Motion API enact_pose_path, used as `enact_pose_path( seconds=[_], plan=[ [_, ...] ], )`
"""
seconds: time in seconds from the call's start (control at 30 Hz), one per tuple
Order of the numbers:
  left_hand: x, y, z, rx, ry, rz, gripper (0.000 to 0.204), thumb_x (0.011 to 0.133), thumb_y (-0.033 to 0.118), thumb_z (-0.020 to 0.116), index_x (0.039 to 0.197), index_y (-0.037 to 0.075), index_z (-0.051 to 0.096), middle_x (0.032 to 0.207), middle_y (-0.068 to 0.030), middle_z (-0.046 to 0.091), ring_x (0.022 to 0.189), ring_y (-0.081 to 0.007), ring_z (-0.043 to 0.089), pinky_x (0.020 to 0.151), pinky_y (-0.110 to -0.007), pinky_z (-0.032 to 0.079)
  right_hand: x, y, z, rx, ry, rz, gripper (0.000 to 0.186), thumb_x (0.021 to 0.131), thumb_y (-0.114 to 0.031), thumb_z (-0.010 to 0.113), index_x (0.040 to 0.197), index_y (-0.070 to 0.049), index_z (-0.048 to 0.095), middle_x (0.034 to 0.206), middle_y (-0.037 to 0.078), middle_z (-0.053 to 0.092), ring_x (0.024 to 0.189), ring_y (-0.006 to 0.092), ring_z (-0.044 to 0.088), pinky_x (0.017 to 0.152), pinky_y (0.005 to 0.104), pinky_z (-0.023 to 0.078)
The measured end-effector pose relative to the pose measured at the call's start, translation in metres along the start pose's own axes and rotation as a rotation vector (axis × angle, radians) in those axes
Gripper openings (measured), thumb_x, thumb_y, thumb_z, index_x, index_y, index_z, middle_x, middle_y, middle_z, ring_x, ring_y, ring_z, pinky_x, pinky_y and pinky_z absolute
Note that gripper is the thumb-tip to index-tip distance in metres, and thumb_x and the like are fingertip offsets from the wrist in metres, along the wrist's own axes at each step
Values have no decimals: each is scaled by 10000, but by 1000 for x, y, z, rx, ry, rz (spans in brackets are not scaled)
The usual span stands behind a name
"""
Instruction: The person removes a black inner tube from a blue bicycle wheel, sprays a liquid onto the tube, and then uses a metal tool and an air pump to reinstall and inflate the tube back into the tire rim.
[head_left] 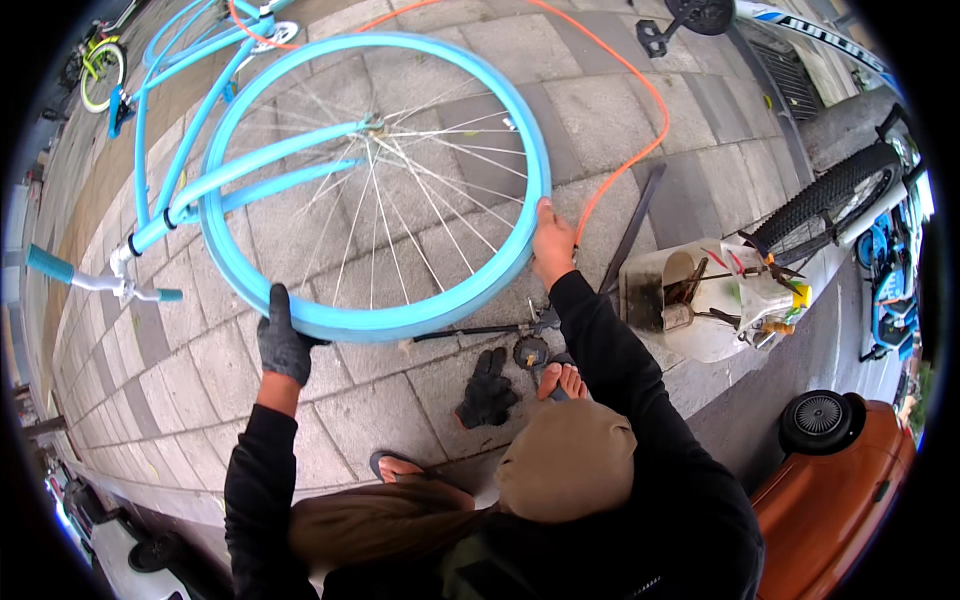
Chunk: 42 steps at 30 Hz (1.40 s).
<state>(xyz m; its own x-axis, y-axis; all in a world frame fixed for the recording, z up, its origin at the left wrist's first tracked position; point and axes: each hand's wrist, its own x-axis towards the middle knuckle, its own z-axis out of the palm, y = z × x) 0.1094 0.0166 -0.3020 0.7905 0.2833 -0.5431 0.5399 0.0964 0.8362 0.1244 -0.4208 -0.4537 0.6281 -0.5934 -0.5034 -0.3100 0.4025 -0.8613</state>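
Observation:
A light blue bicycle wheel (380,327), tyre fitted, is held up before me by both hands. Gloved in dark grey, my left hand (284,345) closes round its near left edge, thumb on top. My bare right hand (553,243) grips the tyre on the right side; its fingers are mostly hidden beneath. One leg of the blue fork (270,152) crosses over the wheel to the hub (374,123); the other leg shows through the spokes. The fork belongs to a blue bicycle frame (142,160) lying at the left.
An orange hose (667,110) curves down beside my right hand. A dark strip (632,225), a black glove (487,390) and a black tool with a round part (531,351) lie on the paving. A cut white container (700,335) holds tools. Parked bikes and an orange car (840,490) stand right.

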Motion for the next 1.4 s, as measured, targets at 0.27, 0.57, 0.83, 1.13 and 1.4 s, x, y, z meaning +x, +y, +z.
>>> enact_pose_path(
  seconds=[0.27, 0.57, 0.83, 1.13, 1.4],
  plan=[
    [19, 22, -17, 14, -17, 62, 669, 937, 645, 735, 1151, 37, 557, 897, -109, 639, 758, -290, 720, 541, -485, 645, -47, -7, 5, 342, -19, 152, 385, 1094, -415, 621, 1046, -35, 664, 875, 5, 642, 755, 141, 599, 640, 368, 492],
    [10, 32, -12, 396, 124, 85, 702, 933, 631, 752, 1210, 9, 582, 927, -135, 680, 745, -309, 727, 548, -428, 605, 12, 8, -3, -51, 13, 39, 465, 1069, -466, 643, 944, -19, 662, 795, 10, 595, 690, 152, 542, 643, 379, 459],
    [-58, 50, 112, 1251, -323, 1325, 575, 794, 240, 884, 1318, 125, 675, 1327, -128, 659, 1344, -386, 549, 1194, -513, 385, -14, -15, -4, 318, 23, 126, 412, 1078, -422, 642, 999, -19, 669, 825, 24, 603, 731, 161, 587, 674, 369, 514],
    [-59, -7, 293, 1661, -862, 392, 846, 911, 804, 512, 1236, 55, 731, 1208, -208, 756, 1120, -360, 725, 1161, -511, 357, -51, -20, -15, 320, -70, 237, 416, 1081, -419, 635, 961, -22, 666, 858, 18, 630, 753, 137, 582, 678, 357, 502],
    [-61, -7, 266, 1667, -803, 628, 721, 1001, 702, 481, 1042, 46, 777, 925, -196, 772, 931, -376, 735, 1024, -461, 460, -27, -27, -13, 316, -3, 138, 395, 1100, -380, 620, 885, -50, 653, 745, -28, 574, 668, 105, 523, 604, 326, 422]
  ],
)
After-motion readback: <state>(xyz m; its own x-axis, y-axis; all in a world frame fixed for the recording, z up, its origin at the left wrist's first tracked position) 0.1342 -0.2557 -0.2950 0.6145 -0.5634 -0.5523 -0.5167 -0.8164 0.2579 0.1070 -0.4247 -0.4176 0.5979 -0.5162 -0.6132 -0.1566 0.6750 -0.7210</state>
